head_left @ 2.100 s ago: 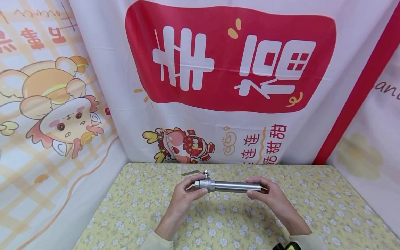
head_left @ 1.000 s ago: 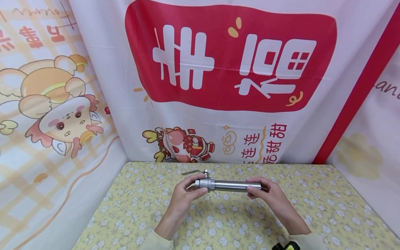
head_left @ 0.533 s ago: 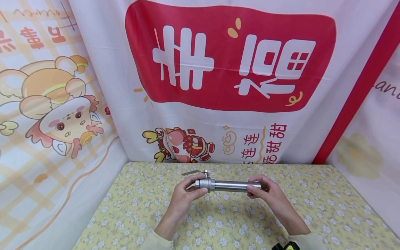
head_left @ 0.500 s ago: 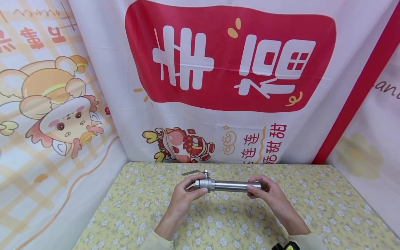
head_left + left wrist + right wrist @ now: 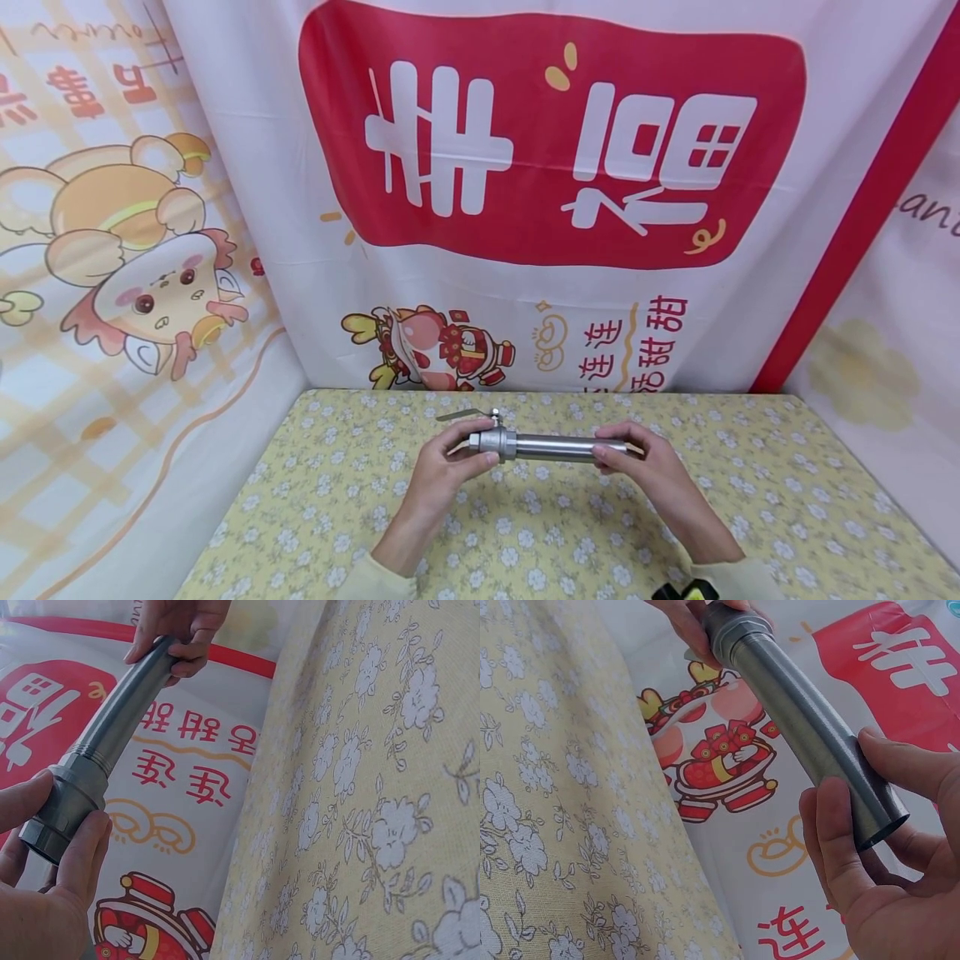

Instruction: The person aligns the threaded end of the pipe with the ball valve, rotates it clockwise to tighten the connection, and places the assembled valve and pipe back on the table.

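Note:
In the head view a silver ball valve (image 5: 492, 440) and a smooth steel pipe (image 5: 558, 447) are joined end to end, held level over the table. My left hand (image 5: 444, 467) grips the valve body between thumb and fingers. Its lever (image 5: 459, 414) points left behind those fingers. My right hand (image 5: 651, 462) holds the pipe's free right end, thumb in front and fingers behind. Part of the thread (image 5: 88, 757) shows beside the valve collar in the left wrist view. The right wrist view shows the pipe's open end (image 5: 885, 831) between my right thumb and fingers.
A yellow flowered cloth (image 5: 525, 533) covers the table. Behind it hangs a white curtain with a red printed panel (image 5: 547, 250), and printed cloth walls (image 5: 150, 317) stand at both sides. A black and yellow device (image 5: 686, 592) sits at the right cuff.
My right thumb has shifted from the lower front of the pipe up onto its face, and the fingers behind have changed place. The left hand and valve look still.

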Available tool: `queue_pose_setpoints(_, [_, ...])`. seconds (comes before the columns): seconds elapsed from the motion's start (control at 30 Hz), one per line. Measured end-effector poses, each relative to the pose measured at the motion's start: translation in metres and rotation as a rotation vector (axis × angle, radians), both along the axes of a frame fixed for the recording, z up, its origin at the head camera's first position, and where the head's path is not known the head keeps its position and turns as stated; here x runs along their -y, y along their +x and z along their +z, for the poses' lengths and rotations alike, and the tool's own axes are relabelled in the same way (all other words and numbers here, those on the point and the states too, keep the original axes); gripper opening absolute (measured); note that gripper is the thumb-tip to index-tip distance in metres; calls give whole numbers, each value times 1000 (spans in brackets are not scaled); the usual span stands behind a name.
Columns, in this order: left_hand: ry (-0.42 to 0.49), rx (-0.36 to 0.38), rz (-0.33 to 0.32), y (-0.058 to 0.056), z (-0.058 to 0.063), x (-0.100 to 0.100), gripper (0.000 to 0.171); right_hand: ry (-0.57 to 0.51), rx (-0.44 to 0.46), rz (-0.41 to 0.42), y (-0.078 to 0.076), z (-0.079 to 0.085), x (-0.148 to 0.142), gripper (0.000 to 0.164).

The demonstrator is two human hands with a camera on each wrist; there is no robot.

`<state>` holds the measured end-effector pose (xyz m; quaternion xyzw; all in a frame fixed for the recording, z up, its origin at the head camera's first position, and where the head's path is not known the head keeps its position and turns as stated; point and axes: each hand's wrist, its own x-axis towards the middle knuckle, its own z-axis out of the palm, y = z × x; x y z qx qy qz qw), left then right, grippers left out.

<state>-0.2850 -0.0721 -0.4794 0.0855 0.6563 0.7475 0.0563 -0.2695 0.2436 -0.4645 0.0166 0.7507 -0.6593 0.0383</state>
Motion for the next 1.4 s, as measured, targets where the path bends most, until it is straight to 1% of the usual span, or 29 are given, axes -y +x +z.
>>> queue_pose_setpoints(0.13, [0, 4, 0, 0, 0, 0, 51, 23, -5, 2, 1, 1, -1, 44])
queue_pose_setpoints(0.23, [-1, 8, -1, 0, 0, 0, 51, 46, -21, 19, 2, 1, -2, 47])
queue_pose_setpoints(0.4, [2, 18, 1, 0, 1, 0, 51, 61, -76, 110, 3, 1, -4, 51])
queue_pose_setpoints(0.53, [3, 22, 4, 0, 2, 0, 51, 54, -100, 149, 3, 0, -4, 52])
queue_pose_setpoints(0.73, [3, 12, 0, 0, 1, 0, 51, 65, -119, 142, 2, 0, -4, 50])
queue_pose_setpoints(0.97, [-2, -16, -8, 1, -1, 1, 50, 67, -131, 144, 2, 0, -3, 49])
queue_pose_setpoints(1.4, [9, 26, 3, -1, 0, 0, 51, 68, -118, 130, 4, 2, -5, 50])
